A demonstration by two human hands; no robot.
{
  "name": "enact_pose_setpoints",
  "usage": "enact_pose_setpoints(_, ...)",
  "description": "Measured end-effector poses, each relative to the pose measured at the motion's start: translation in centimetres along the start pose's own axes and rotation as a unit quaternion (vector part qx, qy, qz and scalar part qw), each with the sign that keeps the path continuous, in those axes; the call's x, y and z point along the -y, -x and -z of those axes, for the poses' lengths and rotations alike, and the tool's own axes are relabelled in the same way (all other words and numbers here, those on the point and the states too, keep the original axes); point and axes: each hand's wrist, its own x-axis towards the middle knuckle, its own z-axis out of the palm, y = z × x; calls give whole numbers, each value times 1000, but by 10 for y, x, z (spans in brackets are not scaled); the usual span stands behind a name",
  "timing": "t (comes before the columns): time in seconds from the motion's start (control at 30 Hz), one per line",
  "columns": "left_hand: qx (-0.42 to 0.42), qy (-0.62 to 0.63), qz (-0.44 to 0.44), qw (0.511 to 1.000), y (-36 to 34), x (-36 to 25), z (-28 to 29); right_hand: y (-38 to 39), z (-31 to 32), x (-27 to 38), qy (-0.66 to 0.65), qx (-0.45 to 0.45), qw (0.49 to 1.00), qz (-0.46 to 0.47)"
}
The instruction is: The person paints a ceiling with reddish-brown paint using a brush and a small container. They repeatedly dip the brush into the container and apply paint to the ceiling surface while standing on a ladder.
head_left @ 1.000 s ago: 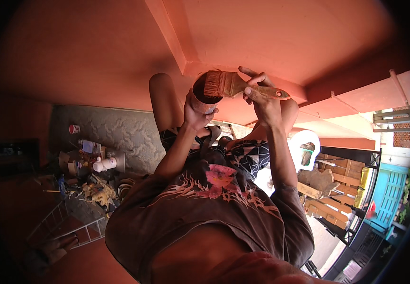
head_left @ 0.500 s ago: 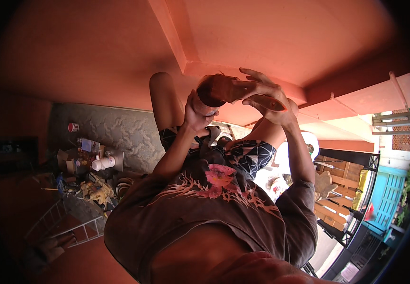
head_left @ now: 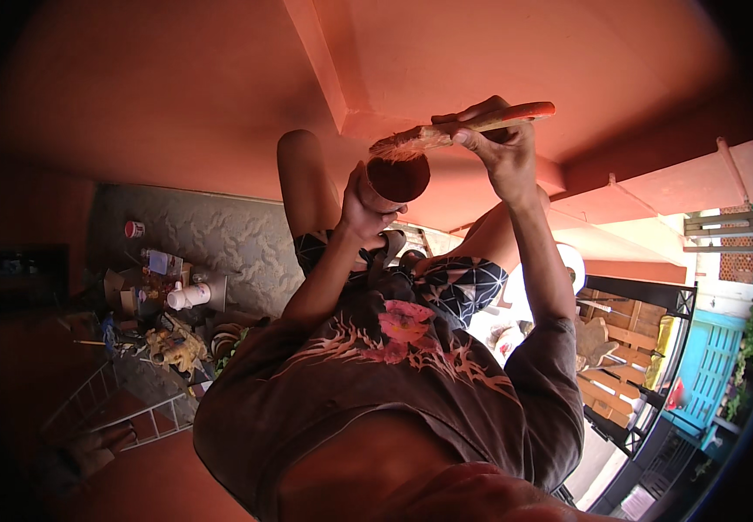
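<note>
My left hand (head_left: 357,211) wraps round a round paint container (head_left: 399,181), its mouth facing up toward me with a dark reddish inside. In my right hand (head_left: 503,161) is a paintbrush (head_left: 516,115), pinched between thumb and fingers near its middle. The brush lies nearly level, its orange-red handle end pointing right. Its frayed, paint-coated bristles are over the container's far rim; whether they touch it I cannot tell. Beyond both hands is a reddish-orange wall (head_left: 455,61) with a raised ledge.
My bent knees are on either side of the container. Down at the left, a small red-and-white bucket (head_left: 135,229), a white container (head_left: 189,297), boxes and clutter lie on patterned ground, near a metal ladder (head_left: 161,419). Wooden slats (head_left: 624,348) and a turquoise gate (head_left: 700,357) are at right.
My right hand has drawn the brush up out of the container and turned it level, the handle now pointing right. My left hand and the container have hardly moved.
</note>
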Motion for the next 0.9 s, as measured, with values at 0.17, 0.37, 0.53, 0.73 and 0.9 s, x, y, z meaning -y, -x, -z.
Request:
enact_pose_setpoints(0.17,0,-13,7,1000,-2,-6,3,-3,1,-11,-147,-64,987,-13)
enact_pose_setpoints(0.37,-1,-7,-1,1000,1,0,-8,6,-9,-14,-183,-66,978,-79)
enact_pose_setpoints(0.53,-13,-31,-8,999,-1,-8,-5,8,-5,-18,-99,-24,983,-151)
enact_pose_setpoints(0.73,-14,-27,4,1000,6,-12,14,2,18,-8,-43,73,978,-193)
enact_pose_setpoints(0.9,-85,-11,-4,996,3,-7,11,1,23,0,-37,97,979,-174)
